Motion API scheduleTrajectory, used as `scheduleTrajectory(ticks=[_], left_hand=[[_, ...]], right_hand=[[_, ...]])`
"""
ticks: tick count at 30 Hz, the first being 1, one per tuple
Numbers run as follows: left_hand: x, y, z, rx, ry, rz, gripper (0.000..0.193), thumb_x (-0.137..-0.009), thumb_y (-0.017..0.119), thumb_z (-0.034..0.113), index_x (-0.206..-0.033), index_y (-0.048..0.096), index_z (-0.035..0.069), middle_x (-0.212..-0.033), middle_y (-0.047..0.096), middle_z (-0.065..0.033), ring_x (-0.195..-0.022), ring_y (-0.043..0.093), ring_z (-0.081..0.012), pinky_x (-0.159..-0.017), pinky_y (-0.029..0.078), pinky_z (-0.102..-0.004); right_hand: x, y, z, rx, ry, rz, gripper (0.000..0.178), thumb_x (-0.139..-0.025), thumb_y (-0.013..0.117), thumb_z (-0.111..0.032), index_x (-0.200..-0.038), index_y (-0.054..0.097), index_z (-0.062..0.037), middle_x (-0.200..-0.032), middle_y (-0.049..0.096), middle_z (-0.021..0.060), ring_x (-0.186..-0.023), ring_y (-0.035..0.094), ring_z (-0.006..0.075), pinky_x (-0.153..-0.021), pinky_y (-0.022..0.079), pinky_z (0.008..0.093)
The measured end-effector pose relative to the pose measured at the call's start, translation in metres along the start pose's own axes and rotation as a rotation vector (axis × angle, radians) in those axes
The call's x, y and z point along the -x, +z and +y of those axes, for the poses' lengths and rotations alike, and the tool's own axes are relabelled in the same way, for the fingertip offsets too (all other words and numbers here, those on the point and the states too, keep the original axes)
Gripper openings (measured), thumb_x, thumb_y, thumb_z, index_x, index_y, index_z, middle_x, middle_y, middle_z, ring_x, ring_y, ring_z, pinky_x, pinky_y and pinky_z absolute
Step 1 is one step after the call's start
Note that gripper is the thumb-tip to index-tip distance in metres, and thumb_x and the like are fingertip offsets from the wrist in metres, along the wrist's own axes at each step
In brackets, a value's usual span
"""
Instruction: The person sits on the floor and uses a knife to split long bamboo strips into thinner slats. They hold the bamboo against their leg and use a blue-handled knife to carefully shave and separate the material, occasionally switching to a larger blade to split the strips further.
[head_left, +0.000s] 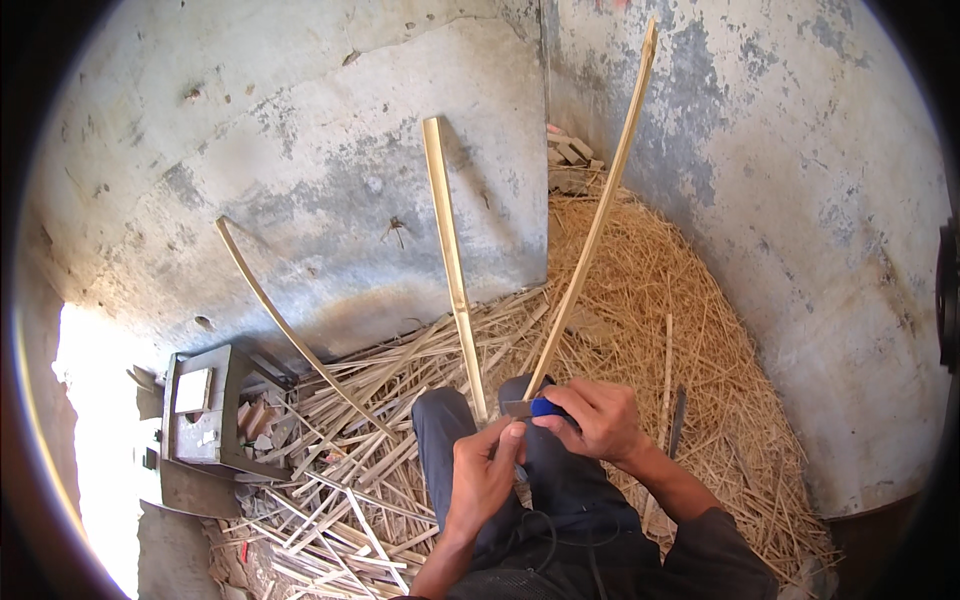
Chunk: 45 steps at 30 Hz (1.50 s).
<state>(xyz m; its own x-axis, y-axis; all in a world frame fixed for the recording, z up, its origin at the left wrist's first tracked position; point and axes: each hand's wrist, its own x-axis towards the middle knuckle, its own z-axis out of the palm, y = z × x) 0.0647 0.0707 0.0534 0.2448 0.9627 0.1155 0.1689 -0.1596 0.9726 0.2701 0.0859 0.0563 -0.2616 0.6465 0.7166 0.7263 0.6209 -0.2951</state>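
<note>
My right hand (602,418) is wrapped round the blue handle (546,407) of a knife. Its short grey blade (519,409) points left over my knees. Close under the blade, my left hand (485,475) is closed with thumb and forefinger pinched at the near end of a long bamboo strip (600,215), which slants up to the right past the blade. That end is mostly covered by the fingers and knife. A wider split bamboo strip (447,225) rises from between my knees, its lower end beside my left fingers.
Straw-like shavings (700,330) heap up ahead and right. Loose split strips (390,470) lie tangled at left, below a curved strip (290,330) reaching toward the wall (330,120). A wooden box-like stand (205,445) is far left; a dark flat blade-like piece (678,420) lies right.
</note>
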Motion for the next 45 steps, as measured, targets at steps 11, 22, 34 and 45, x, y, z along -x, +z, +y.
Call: scheduleTrajectory(ticks=[11,22,34,45], left_hand=[[0.007,-0.002,-0.002,-0.055,-0.071,0.020,0.038,-0.113,0.052,0.028,-0.124,0.075,0.000,-0.062,0.049,0.0013,-0.060,0.044,-0.0059,-0.056,0.037,-0.0276],[0.016,-0.010,-0.007,-0.074,-0.119,0.032,0.029,-0.110,0.059,0.018,-0.122,0.075,-0.003,-0.063,0.049,-0.0007,-0.061,0.045,-0.0068,-0.055,0.040,-0.0281],[0.095,-0.037,-0.076,-0.163,-0.334,-0.103,0.029,-0.109,0.062,0.022,-0.121,0.076,0.000,-0.061,0.052,-0.0007,-0.059,0.049,-0.0055,-0.054,0.041,-0.0271],[0.062,-0.054,-0.088,0.216,-0.480,-0.397,0.058,-0.117,0.035,0.040,-0.125,0.070,-0.006,-0.067,0.057,0.0004,-0.054,0.047,-0.0050,-0.051,0.039,-0.0240]], right_hand=[[-0.008,-0.001,0.013,0.038,0.024,0.006,0.030,-0.094,0.075,-0.036,-0.105,0.073,-0.0087,-0.074,0.061,0.0047,-0.061,0.065,0.0225,-0.054,0.050,0.0355],[-0.012,0.009,0.024,0.082,0.067,0.090,0.032,-0.095,0.075,-0.039,-0.100,0.075,-0.0079,-0.076,0.066,0.0055,-0.059,0.065,0.0228,-0.052,0.050,0.0353],[-0.014,-0.040,0.199,0.178,0.684,0.363,0.043,-0.107,0.060,-0.046,-0.108,0.075,-0.0064,-0.073,0.062,-0.0011,-0.053,0.048,0.0116,-0.046,0.037,0.0283],[0.010,-0.015,0.117,-0.871,0.861,0.259,0.044,-0.106,0.060,-0.044,-0.112,0.074,-0.0028,-0.067,0.052,-0.0053,-0.051,0.037,0.0025,-0.044,0.027,0.0215]])
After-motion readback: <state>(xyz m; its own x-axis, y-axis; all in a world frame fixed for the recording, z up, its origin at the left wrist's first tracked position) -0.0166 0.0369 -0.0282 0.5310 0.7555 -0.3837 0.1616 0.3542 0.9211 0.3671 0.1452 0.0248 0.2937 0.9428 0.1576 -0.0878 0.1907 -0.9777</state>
